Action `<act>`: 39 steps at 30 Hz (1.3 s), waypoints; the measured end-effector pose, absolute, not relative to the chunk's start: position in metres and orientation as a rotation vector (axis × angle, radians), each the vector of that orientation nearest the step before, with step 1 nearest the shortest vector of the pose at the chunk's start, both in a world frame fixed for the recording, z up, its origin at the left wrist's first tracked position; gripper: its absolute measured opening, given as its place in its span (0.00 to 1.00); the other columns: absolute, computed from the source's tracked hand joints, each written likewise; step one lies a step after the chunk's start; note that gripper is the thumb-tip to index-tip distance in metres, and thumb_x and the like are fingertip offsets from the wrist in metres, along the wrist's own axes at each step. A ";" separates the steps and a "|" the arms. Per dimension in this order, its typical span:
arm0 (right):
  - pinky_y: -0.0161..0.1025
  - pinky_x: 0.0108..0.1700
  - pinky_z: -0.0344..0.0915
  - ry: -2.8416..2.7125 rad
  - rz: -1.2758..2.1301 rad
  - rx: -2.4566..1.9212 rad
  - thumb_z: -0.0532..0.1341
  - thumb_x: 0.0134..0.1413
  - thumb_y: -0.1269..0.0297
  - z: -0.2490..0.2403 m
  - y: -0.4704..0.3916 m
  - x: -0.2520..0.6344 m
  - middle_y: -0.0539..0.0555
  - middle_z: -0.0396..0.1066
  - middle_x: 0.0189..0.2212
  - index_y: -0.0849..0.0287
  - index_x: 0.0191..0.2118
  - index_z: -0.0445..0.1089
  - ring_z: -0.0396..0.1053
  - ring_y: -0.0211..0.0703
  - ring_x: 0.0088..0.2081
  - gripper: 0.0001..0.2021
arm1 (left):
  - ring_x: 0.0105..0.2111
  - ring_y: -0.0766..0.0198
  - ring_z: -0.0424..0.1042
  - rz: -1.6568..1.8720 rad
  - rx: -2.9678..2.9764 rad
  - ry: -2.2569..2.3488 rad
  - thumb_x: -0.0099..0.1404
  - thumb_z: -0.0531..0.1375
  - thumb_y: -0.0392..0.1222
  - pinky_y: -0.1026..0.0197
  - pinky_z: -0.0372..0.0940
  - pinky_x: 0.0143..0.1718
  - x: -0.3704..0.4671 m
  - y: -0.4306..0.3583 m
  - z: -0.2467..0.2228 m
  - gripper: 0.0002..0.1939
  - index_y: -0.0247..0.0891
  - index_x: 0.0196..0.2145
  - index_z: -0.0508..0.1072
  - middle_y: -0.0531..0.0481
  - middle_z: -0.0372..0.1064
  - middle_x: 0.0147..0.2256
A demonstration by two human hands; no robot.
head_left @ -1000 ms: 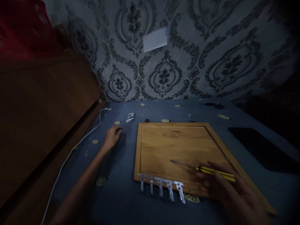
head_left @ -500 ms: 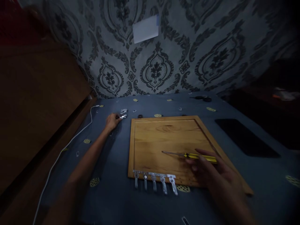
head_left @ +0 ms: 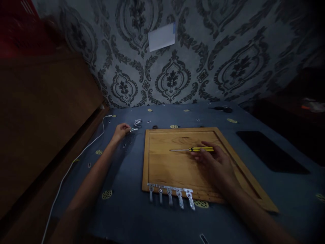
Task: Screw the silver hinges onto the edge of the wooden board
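Observation:
My left hand (head_left: 121, 131) reaches out beyond the left side of the wooden board (head_left: 175, 162), its fingertips pinched on a small silvery metal clip (head_left: 134, 129). Just behind that lies a little pile of similar metal clips (head_left: 137, 122). Over the board, my right hand (head_left: 215, 161) is closed around a screwdriver (head_left: 201, 149) with a yellow and black handle, its thin shaft pointing left. Along the board's near edge sits a row of several metal clips (head_left: 169, 196), with tabs hanging past the edge. To the right of that row, small dark holes show in the wood.
A dark flat slab (head_left: 271, 150) lies right of the board. Behind are a dark tool (head_left: 223, 109) and a small dark ring-like object (head_left: 155, 127). A white cable (head_left: 76, 159) runs beside the wooden furniture (head_left: 45, 128) on the left. Patterned blue cloth (head_left: 122, 217) covers the surface.
My right hand has moved the screwdriver away from me and slightly left over the board. My left hand has drawn one metal clip a little apart from the pile. The view has shifted slightly.

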State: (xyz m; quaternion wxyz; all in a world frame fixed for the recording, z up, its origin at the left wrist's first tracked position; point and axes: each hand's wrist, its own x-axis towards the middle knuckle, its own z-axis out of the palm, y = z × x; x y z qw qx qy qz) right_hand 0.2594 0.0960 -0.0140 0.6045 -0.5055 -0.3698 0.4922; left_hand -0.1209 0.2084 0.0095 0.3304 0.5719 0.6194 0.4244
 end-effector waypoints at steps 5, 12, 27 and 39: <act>0.42 0.40 0.78 -0.930 1.040 -1.203 0.74 0.41 0.53 -0.013 0.088 0.262 0.57 0.75 0.48 0.54 0.56 0.70 0.80 0.44 0.35 0.33 | 0.50 0.54 0.75 0.982 1.460 1.529 0.73 0.62 0.48 0.46 0.74 0.50 -0.101 0.175 0.021 0.20 0.37 0.58 0.71 0.42 0.71 0.55; 0.38 0.31 0.70 -1.207 1.036 -1.209 0.68 0.52 0.52 0.009 0.059 0.253 0.54 0.78 0.32 0.55 0.49 0.77 0.75 0.43 0.29 0.21 | 0.29 0.66 0.74 0.880 1.469 1.195 0.56 0.74 0.48 0.65 0.69 0.33 -0.030 0.130 0.041 0.17 0.34 0.32 0.75 0.52 0.74 0.28; 0.37 0.31 0.64 -1.330 0.874 -1.177 0.70 0.55 0.51 0.028 -0.014 0.268 0.52 0.70 0.31 0.56 0.33 0.78 0.68 0.40 0.31 0.13 | 0.27 0.68 0.72 0.573 1.473 0.769 0.53 0.71 0.44 0.65 0.68 0.34 0.080 0.086 0.052 0.13 0.35 0.29 0.73 0.54 0.73 0.25; 0.34 0.26 0.59 -1.261 1.072 -1.379 0.66 0.57 0.48 0.005 -0.069 0.264 0.48 0.69 0.22 0.57 0.28 0.74 0.62 0.37 0.24 0.17 | 0.24 0.67 0.70 0.381 1.564 0.800 0.56 0.68 0.47 0.67 0.64 0.27 0.083 0.062 0.048 0.12 0.37 0.30 0.74 0.53 0.74 0.26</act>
